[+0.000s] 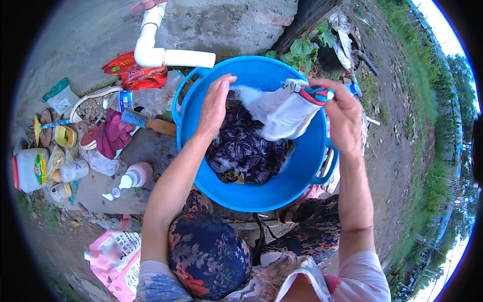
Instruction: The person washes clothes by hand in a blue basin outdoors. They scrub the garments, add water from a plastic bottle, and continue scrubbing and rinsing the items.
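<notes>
Your right hand [341, 113] pinches the striped red-and-blue cuff of a wet white sock [282, 113], fingers curled tightly around the band, and holds it above the blue tub [302, 171]. The sock hangs down from the cuff over the tub's interior (its lower end shows soap foam). Your left hand [215, 103] is raised over the tub's far-left side with fingers pressed together and extended flat, gripping nothing. Inside the tub lies 1 dark purple garment [241, 151], bunched and wet. To your left on the ground, well apart from the tub, are a scrub brush [146, 121], a pink pump bottle [133, 177] and a white pipe [156, 50].
</notes>
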`<state>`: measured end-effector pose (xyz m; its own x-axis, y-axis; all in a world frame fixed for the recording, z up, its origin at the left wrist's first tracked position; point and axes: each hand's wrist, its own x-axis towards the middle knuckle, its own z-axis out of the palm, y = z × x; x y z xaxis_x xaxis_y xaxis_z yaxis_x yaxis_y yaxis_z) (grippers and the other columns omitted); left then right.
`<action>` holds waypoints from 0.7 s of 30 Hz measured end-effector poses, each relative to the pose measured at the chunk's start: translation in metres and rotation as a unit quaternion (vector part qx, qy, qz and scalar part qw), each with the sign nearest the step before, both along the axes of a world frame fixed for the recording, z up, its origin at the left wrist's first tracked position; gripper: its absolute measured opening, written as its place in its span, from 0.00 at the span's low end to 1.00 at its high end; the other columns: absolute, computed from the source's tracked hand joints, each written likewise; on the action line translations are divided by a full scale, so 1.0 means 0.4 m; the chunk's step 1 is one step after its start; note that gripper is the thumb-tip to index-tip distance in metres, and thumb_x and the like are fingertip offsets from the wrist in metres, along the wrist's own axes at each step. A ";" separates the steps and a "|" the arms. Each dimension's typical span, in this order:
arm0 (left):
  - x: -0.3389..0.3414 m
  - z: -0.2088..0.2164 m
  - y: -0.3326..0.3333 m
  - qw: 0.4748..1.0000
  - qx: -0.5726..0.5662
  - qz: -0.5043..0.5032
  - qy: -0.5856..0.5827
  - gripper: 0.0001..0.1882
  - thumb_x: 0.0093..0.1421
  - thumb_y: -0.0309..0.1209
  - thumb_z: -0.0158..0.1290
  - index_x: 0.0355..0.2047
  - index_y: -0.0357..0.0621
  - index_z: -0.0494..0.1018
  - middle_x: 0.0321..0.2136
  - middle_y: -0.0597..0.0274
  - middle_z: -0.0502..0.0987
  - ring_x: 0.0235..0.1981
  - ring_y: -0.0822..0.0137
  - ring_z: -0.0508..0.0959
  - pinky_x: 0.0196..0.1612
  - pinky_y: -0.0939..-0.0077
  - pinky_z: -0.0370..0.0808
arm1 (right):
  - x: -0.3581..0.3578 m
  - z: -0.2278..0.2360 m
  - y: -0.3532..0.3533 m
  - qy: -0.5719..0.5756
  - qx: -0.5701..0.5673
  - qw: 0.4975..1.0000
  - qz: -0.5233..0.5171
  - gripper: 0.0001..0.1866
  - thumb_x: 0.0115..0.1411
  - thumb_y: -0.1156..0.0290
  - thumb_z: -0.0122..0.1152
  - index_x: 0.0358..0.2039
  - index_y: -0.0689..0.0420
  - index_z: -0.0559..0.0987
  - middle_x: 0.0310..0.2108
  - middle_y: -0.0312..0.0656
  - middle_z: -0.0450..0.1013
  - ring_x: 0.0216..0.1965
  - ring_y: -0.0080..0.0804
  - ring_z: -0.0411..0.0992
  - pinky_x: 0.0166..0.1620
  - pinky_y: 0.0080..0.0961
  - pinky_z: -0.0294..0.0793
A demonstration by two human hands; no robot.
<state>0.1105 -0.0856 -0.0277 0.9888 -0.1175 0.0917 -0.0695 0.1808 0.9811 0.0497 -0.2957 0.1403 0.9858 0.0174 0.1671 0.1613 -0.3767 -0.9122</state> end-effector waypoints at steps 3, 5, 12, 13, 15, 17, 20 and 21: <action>0.029 0.047 -0.045 0.996 0.015 -0.065 -0.061 0.28 0.69 0.47 0.31 0.54 0.38 0.68 0.58 0.51 0.64 0.62 0.60 0.60 0.64 0.69 0.54 | 0.038 0.053 -0.001 -0.004 -0.151 0.983 0.103 0.19 0.52 0.85 0.45 0.42 0.62 0.77 0.42 0.43 0.75 0.48 0.31 0.71 0.54 0.27 0.66; 0.030 0.053 -0.066 0.990 0.018 -0.118 -0.071 0.33 0.69 0.52 0.23 0.58 0.41 0.64 0.63 0.55 0.57 0.66 0.63 0.52 0.67 0.65 0.43 | 0.036 0.086 -0.019 -0.034 -0.173 0.973 0.149 0.19 0.51 0.86 0.45 0.43 0.62 0.77 0.45 0.45 0.74 0.52 0.35 0.70 0.58 0.32 0.63; -0.023 -0.074 -0.102 0.939 0.209 -0.255 -0.098 0.25 0.68 0.48 0.31 0.52 0.45 0.66 0.50 0.48 0.70 0.57 0.55 0.66 0.57 0.56 0.61 | 0.051 -0.019 -0.092 0.107 0.128 0.972 0.167 0.19 0.52 0.92 0.44 0.40 0.61 0.77 0.45 0.45 0.74 0.50 0.31 0.71 0.54 0.28 0.70; -0.046 -0.078 -0.088 0.926 0.253 -0.275 -0.049 0.25 0.67 0.49 0.32 0.51 0.45 0.66 0.49 0.47 0.70 0.55 0.55 0.67 0.53 0.54 0.63 | 0.066 -0.050 -0.113 0.127 0.097 0.977 0.139 0.18 0.53 0.91 0.46 0.39 0.61 0.77 0.45 0.45 0.74 0.50 0.32 0.71 0.54 0.28 0.70; -0.081 -0.035 -0.082 0.887 0.331 -0.321 0.040 0.25 0.67 0.51 0.35 0.50 0.43 0.65 0.46 0.45 0.70 0.52 0.56 0.70 0.46 0.49 0.67 | 0.090 -0.142 -0.203 0.144 -0.119 0.978 0.094 0.20 0.51 0.89 0.45 0.40 0.58 0.79 0.38 0.40 0.75 0.39 0.26 0.72 0.45 0.22 0.72; -0.136 -0.055 -0.103 0.872 0.344 -0.321 0.135 0.39 0.57 0.56 0.48 0.58 0.38 0.57 0.48 0.40 0.69 0.51 0.49 0.70 0.45 0.49 0.70 | 0.109 -0.233 -0.210 0.394 -0.098 0.913 -0.037 0.19 0.57 0.83 0.45 0.46 0.57 0.77 0.43 0.41 0.74 0.45 0.31 0.73 0.47 0.27 0.73; -0.220 -0.094 -0.103 0.821 0.466 -0.318 -0.089 0.52 0.49 0.55 0.59 0.63 0.34 0.48 0.57 0.41 0.61 0.59 0.45 0.61 0.59 0.53 0.60 | 0.127 -0.412 -0.159 0.422 -0.006 0.883 -0.203 0.21 0.59 0.61 0.52 0.52 0.53 0.74 0.49 0.48 0.71 0.47 0.42 0.72 0.50 0.41 0.70; -0.229 -0.110 -0.113 0.800 0.499 -0.320 -0.094 0.55 0.44 0.54 0.63 0.63 0.34 0.49 0.62 0.44 0.52 0.64 0.48 0.52 0.63 0.51 0.53 | 0.115 -0.467 -0.142 0.431 -0.091 0.888 -0.134 0.28 0.55 0.55 0.59 0.53 0.56 0.73 0.50 0.51 0.70 0.48 0.47 0.71 0.53 0.40 0.69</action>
<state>0.0188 -0.1308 -0.0716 0.6764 -0.7020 -0.2229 -0.4400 -0.6278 0.6421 0.0957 -0.3525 -0.0465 0.7186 -0.2880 -0.6330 -0.6849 -0.4505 -0.5727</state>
